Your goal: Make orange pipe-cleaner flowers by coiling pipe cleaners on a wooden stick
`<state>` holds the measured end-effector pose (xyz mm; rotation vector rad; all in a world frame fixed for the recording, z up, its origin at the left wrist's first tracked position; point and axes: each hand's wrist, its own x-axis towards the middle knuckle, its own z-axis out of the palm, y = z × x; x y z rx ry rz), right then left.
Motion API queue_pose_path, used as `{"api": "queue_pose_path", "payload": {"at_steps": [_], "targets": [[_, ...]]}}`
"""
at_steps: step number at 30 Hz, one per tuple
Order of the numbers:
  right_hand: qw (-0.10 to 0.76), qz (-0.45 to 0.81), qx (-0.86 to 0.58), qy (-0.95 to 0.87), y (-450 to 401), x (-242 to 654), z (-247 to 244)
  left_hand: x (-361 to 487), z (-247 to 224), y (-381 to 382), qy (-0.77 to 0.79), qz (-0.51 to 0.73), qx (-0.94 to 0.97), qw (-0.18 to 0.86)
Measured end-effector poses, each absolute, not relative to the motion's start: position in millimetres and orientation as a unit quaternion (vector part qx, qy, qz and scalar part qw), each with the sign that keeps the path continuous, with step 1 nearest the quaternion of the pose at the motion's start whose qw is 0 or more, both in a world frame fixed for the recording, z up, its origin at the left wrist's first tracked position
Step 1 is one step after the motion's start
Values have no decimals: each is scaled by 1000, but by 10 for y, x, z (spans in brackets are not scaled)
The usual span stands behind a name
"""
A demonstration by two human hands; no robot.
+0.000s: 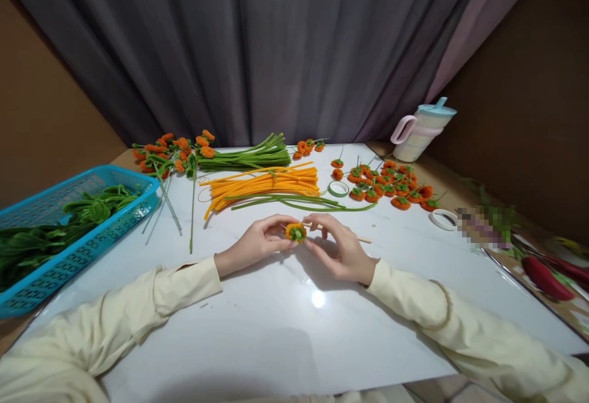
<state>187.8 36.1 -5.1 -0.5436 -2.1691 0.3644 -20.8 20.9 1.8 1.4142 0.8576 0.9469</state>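
Observation:
A small orange pipe-cleaner flower (295, 232) with a green centre is held over the white table (257, 341). My left hand (262, 238) pinches its left side between thumb and fingers. My right hand (338, 247) is closed at its right side, thumb and fingertips touching the flower's edge. A thin pale stick (364, 240) sticks out past my right hand; I cannot tell whether it is held or lies on the table. Just beyond my hands lie loose green pipe cleaners (304, 201) and a bundle of yellow-orange pipe cleaners (271, 185).
A blue basket (87, 256) of green leaves stands at left. Stemmed orange flowers (159, 150) and green pipe cleaners (248, 156) lie at the back. More orange flower heads (386, 182), a green tape roll (338, 189), a white tape roll (443, 219) and a lidded cup (421, 133) are right.

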Motion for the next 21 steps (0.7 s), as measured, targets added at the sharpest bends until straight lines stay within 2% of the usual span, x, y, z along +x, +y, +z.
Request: {"api": "queue_pose_path", "payload": {"at_steps": [11, 21], "targets": [[413, 184, -205, -868, 365, 1834, -18, -218, 41, 197, 340, 367, 610, 614], [433, 153, -240, -856, 356, 1823, -27, -209, 7, 193, 338, 386, 648, 563]]}}
